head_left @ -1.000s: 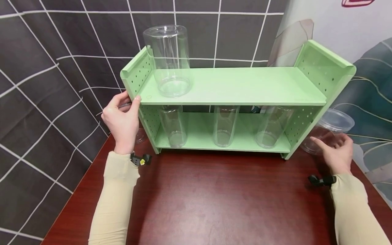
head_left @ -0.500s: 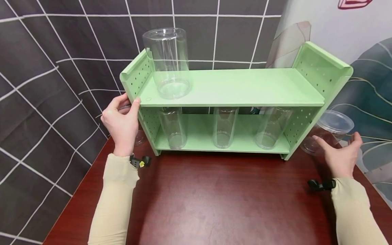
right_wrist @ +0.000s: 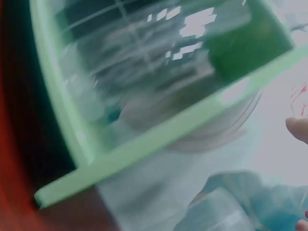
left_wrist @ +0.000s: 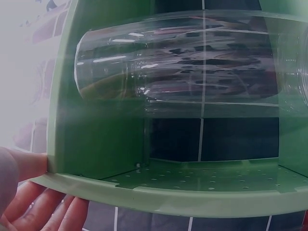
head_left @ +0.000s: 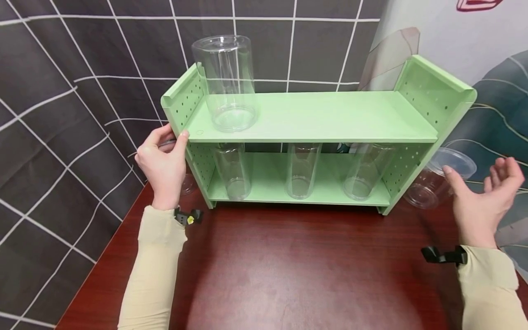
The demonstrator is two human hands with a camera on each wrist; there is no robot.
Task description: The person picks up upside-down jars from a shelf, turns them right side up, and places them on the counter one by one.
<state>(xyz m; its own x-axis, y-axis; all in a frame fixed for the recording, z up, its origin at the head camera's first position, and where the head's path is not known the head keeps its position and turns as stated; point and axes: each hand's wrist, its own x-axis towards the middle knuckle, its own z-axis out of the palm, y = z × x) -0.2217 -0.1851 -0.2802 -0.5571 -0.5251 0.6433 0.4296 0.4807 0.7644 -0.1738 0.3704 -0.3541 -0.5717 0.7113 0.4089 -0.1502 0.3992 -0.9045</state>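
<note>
A two-tier light-green shelf rack (head_left: 321, 117) stands on the table. My left hand (head_left: 162, 167) grips the front edge of its left side panel, thumb on the inner face and fingers (left_wrist: 72, 214) outside. A large clear cylinder jar (head_left: 224, 87) stands at the left on the upper tier. Three slimmer clear jars are on the lower tier: a left one (head_left: 236, 174), a middle one (head_left: 303, 174) and a right one (head_left: 365, 178). Right of the rack is another clear jar with a pale lid (head_left: 451, 162). My right hand (head_left: 482, 201) is beside it with fingers spread, holding nothing.
Left of the rack, partly behind my left hand, is another clear container (head_left: 189, 184). The dark-red table (head_left: 305, 261) extends in front. Dark cloth with a white grid (head_left: 70, 137) borders the left and back, and a patterned cloth (head_left: 495, 119) borders the right.
My right hand has let go of the lidded jar at the right, opened its fingers and moved right and slightly up. The jar stays in place, and my left hand keeps its hold.
</note>
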